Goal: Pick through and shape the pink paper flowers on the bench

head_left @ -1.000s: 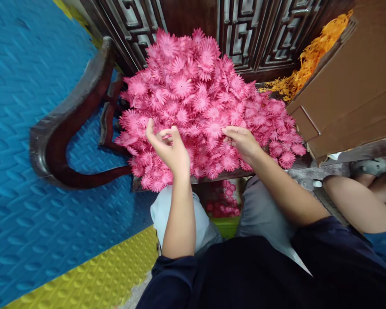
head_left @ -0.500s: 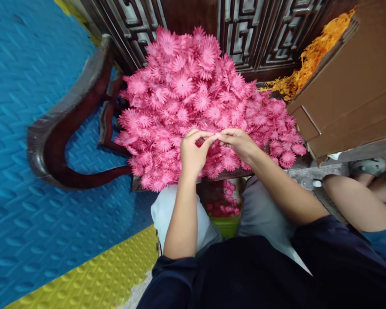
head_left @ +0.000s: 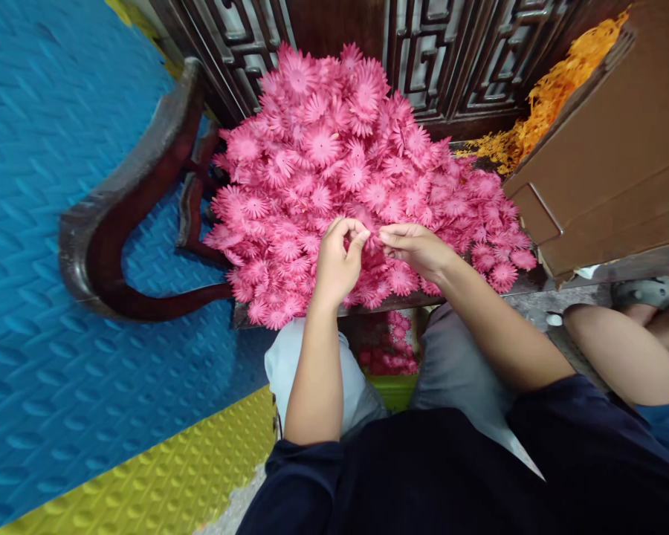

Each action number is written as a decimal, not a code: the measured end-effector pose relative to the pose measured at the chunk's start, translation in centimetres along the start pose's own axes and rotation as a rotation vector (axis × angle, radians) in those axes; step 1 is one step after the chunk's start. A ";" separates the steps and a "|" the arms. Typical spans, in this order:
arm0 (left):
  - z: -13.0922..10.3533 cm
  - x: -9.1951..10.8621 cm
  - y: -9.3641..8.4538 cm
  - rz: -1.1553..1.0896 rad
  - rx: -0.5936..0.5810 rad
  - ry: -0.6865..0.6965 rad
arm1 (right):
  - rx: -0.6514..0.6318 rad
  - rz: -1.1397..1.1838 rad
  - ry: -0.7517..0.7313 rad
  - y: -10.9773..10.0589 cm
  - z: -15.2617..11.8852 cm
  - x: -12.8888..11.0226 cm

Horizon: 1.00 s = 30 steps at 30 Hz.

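Pink artificial flowers (head_left: 323,147) with thin, pointed petals form a large heap in front of me. My left hand (head_left: 341,260) is over the front of the heap, thumb and forefinger pinched together. Between my two hands is a blurred pink artificial flower (head_left: 372,239), hard to tell apart from the heap behind it. My left fingertips grip it on one side. From the right, my right hand (head_left: 421,251) pinches at its other side, a small gap from the left thumb. What exactly lies inside the right fingertips is partly hidden.
A dark wooden bench (head_left: 245,316) with a curved armrest (head_left: 105,215) carries the heap. At the right stands a cardboard box (head_left: 607,156), orange artificial pieces (head_left: 569,82) behind it. A green container (head_left: 393,390) sits between my knees. Another person's leg (head_left: 624,349) is at the right.
My fingertips, which touched each other before, are now slightly apart, with pink showing between them. My left forefinger is more curled. The whole view has shifted a little.
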<state>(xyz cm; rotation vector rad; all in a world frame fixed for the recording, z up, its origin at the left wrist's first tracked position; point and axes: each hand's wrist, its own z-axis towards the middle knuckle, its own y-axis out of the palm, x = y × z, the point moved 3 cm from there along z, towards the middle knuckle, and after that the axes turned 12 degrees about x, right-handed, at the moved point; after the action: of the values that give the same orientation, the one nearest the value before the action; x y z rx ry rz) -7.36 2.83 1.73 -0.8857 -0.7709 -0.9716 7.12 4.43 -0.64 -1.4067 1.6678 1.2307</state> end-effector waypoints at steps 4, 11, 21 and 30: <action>0.7 -1.1 -1.9 0.027 0.380 -0.077 | 0.087 0.043 -0.023 -0.4 0.2 -0.3; 0.7 -2.1 -3.8 0.184 0.704 -0.180 | 0.206 0.099 0.035 -1.2 0.5 -0.2; -0.6 -0.3 1.2 0.114 0.094 -0.044 | 0.105 0.000 -0.035 -0.5 0.3 -0.2; -0.7 0.4 1.0 0.120 0.098 0.023 | 0.103 -0.018 -0.064 -0.6 0.2 -0.5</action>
<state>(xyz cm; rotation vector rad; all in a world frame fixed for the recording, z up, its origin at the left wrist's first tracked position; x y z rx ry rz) -6.24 2.37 1.49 -0.8249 -0.7308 -0.8300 7.82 4.79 -0.43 -1.3043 1.6471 1.1513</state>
